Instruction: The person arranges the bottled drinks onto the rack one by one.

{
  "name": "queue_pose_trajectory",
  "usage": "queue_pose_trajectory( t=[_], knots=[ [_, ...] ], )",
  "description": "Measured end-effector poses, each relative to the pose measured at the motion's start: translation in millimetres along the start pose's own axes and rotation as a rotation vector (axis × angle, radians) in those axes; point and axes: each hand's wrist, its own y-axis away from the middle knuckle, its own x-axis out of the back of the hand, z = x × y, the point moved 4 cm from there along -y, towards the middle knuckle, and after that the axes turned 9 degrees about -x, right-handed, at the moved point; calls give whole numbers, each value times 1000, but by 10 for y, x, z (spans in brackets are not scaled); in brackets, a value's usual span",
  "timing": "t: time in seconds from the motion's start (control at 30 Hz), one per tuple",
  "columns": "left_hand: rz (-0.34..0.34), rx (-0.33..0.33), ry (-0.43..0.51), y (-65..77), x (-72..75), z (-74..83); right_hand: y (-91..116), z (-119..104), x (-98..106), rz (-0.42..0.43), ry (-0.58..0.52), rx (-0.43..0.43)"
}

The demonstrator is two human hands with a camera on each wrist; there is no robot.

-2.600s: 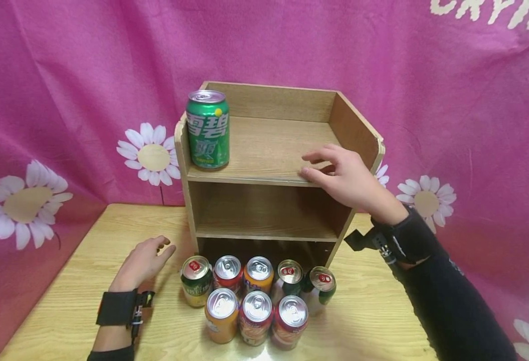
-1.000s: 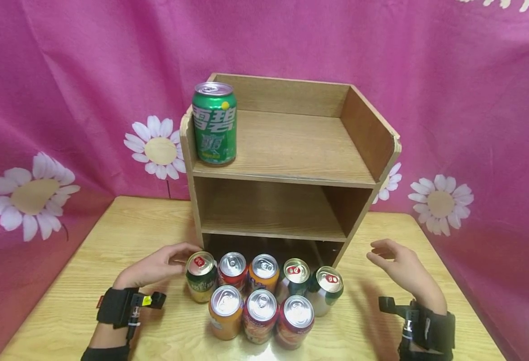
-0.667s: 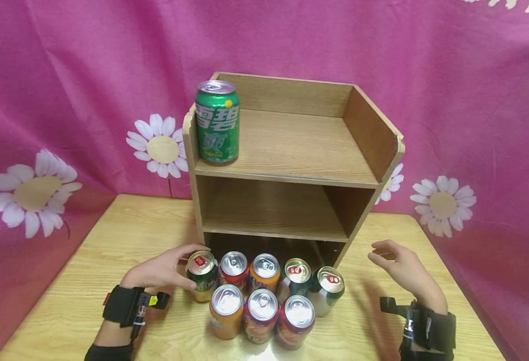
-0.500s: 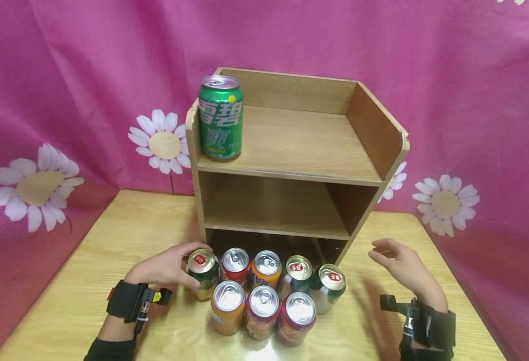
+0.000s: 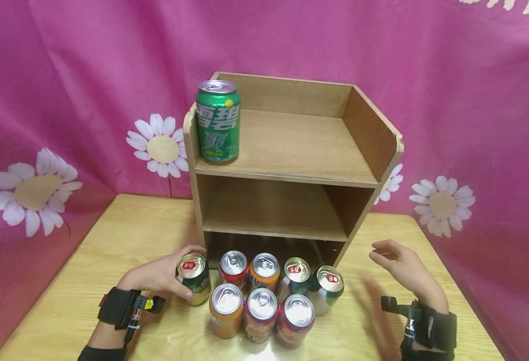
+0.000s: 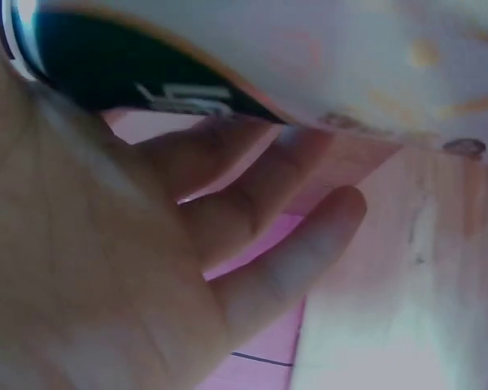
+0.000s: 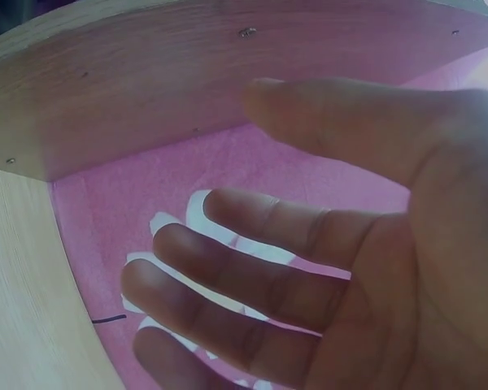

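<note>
My left hand (image 5: pixel 156 273) grips a dark green and gold drink can (image 5: pixel 197 288) with a red pull tab, thumb at the front and fingers curling behind. In the left wrist view the same can (image 6: pixel 171 65) spans the top, against the palm. It leans slightly and stands apart from the red can (image 5: pixel 233 266); whether its base touches the table cannot be told. My right hand (image 5: pixel 404 268) hovers over the right side of the table, holding nothing. Its fingers are loosely extended in the right wrist view.
A three-level wooden shelf (image 5: pixel 291 145) stands behind the cans, with a green can (image 5: pixel 219 125) at its upper left. Several upright cans, including a front orange can (image 5: pixel 226 313) and a green-and-white can (image 5: pixel 325 293), crowd its base. A pink curtain (image 5: pixel 282 40) hangs behind.
My right hand has come down from the top shelf to the table's right side. My left hand has reached the green and gold can, taken hold and shifted it left, away from the red can.
</note>
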Motion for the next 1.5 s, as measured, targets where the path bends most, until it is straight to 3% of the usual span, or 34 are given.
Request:
queue_pose_trajectory(
  t=[0.17, 0.33, 0.4, 0.6, 0.8, 0.9, 1.03, 1.27, 1.5],
  knots=[
    [-18, -105, 96, 88, -22, -92, -14, 44, -17, -3, -20, -3],
    [12, -191, 90, 118, -47, -183, -32, 70, -43, -15, -39, 3],
    [41, -184, 79, 124, -61, -207, -37, 79, -44, -14, -42, 3],
    [198, -118, -70, 150, -104, -196, -30, 114, -31, 11, -8, -22],
    [323, -54, -177, 199, -77, -192, -76, 158, -50, 43, 118, -29],
    [374, -65, -223, 199, -32, -156, -105, 179, -81, 62, 176, -8],
    [463, -91, -269, 177, 38, 11, -130, 191, -133, 68, 204, 15],
    [616, -119, -305, 82, 67, 515, -156, 192, -179, 52, 196, 2],
    [667, -125, -357, -119, 6, 1062, -163, 204, -181, 37, 170, -7]
  ],
)
